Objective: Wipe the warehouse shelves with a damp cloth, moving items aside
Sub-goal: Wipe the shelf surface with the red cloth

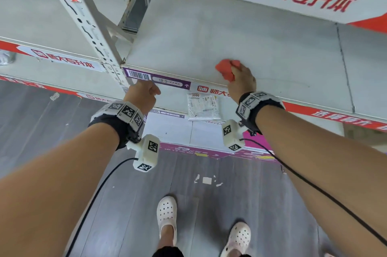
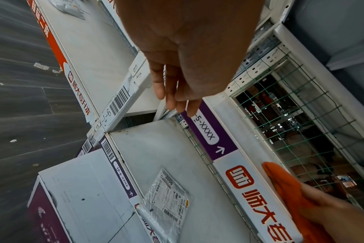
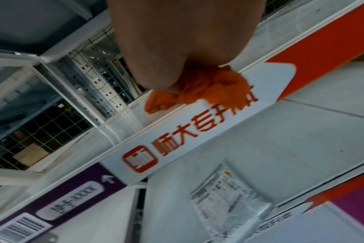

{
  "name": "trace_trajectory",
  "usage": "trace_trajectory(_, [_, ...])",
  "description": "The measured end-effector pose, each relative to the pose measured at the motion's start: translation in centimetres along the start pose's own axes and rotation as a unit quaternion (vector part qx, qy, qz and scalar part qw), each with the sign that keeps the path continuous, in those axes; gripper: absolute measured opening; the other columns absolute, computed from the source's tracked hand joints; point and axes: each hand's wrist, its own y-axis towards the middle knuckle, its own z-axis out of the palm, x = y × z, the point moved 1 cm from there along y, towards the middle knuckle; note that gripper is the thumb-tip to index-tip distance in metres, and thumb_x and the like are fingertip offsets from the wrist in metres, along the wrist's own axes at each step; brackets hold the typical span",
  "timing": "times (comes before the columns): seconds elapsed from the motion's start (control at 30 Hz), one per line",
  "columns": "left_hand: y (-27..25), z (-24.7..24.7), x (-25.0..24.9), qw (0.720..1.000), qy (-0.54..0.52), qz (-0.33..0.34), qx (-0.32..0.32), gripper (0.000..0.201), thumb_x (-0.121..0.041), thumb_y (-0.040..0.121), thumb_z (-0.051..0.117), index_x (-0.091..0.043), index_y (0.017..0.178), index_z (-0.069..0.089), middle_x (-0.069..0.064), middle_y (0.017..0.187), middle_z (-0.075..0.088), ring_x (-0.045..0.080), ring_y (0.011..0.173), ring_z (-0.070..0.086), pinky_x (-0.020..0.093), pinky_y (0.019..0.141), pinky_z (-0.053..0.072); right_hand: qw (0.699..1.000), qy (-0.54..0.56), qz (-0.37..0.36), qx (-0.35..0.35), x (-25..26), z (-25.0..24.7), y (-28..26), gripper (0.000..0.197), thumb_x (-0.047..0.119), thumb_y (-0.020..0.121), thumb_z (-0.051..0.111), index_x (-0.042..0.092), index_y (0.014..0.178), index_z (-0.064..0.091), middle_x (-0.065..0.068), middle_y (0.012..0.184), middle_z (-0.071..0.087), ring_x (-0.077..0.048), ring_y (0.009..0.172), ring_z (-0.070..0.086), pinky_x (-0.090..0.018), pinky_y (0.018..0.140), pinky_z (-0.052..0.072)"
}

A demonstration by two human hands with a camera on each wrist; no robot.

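A crumpled orange cloth (image 1: pixel 225 69) lies on the grey shelf board (image 1: pixel 230 32) close to its front edge. My right hand (image 1: pixel 243 80) grips the cloth (image 3: pixel 208 88) and presses it down just behind the red-and-white edge strip (image 3: pixel 197 129). My left hand (image 1: pixel 144 93) hovers at the same shelf's front edge, by the purple barcode label (image 1: pixel 157 80). It holds nothing, and its fingers (image 2: pixel 172 95) hang relaxed with their tips near that label (image 2: pixel 208 136). One shelf lower lies a clear plastic packet (image 1: pixel 203 107) with a printed slip.
A perforated white upright post (image 1: pixel 88 26) stands left of the wiped board. Green wire mesh (image 2: pixel 291 123) closes the shelf's back. A white box (image 2: pixel 79 189) with a purple side sits below the packet (image 2: pixel 166 197). Grey floor and my white shoes (image 1: pixel 167 214) are underneath.
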Motion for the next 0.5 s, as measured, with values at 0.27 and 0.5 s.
trace_trajectory(0.27, [0.3, -2.2, 3.4, 0.999, -0.022, -0.046, -0.01, 0.036, 0.005, 0.087, 0.042, -0.014, 0.104, 0.068, 0.004, 0.113, 0.067, 0.024, 0.109, 0.058, 0.024, 0.089, 0.041, 0.993, 0.001, -0.07, 0.098, 11.6, 6.0, 1.2, 0.064, 0.009, 0.076, 0.047, 0.028, 0.137, 0.041, -0.002, 0.148, 0.031, -0.029, 0.137, 0.028, -0.042, 0.114, 0.025])
trace_trajectory(0.5, [0.8, -2.8, 4.6, 0.998, -0.023, -0.06, -0.017, 0.038, 0.006, 0.085, 0.042, -0.013, 0.103, 0.068, 0.004, 0.113, 0.068, 0.023, 0.109, 0.058, 0.025, 0.091, 0.042, 0.956, -0.014, -0.261, 0.132, 16.1, 6.4, 0.3, 0.034, 0.014, 0.087, 0.043, 0.022, 0.114, 0.06, -0.002, 0.133, 0.05, -0.027, 0.129, 0.042, -0.036, 0.108, 0.034])
